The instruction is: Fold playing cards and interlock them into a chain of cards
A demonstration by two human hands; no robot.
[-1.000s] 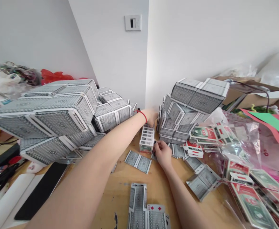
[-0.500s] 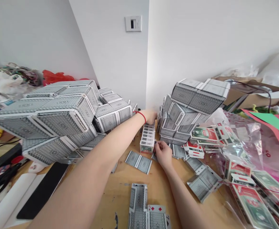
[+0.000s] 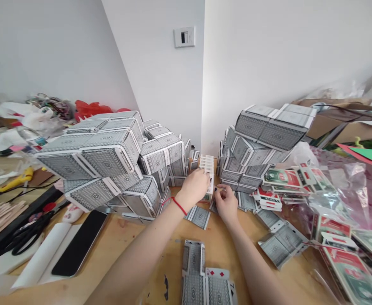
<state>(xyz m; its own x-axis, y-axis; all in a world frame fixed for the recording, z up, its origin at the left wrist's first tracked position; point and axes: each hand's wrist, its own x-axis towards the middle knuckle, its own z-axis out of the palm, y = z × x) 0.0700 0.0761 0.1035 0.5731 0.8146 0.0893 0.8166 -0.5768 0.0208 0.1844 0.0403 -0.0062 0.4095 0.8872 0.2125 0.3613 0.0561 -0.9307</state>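
Note:
A row of small white playing-card boxes (image 3: 207, 162) stands on the wooden table between two built-up masses of cards. My left hand (image 3: 196, 185), with a red cord at the wrist, lies over the row from the left, its bent fingers on the boxes. My right hand (image 3: 226, 202) rests on the table by the row's near right end; thumb and forefinger meet, and what is between them is hidden. Under its fingertips a grey-backed card (image 3: 213, 206) partly shows. More grey-backed playing cards (image 3: 199, 217) lie flat just in front of the row.
Tall card-built blocks stand at left (image 3: 100, 159) and right (image 3: 265, 131). Card boxes (image 3: 348, 271) and plastic wrap crowd the right. A black phone (image 3: 81, 243), scissors (image 3: 30, 237) and a yellow glue gun (image 3: 19, 178) lie left. A card piece (image 3: 194, 269) lies in front.
My left hand has drawn back from the far end of the row to its middle, uncovering the far boxes. My right hand stays by the near end. The view has turned slightly left.

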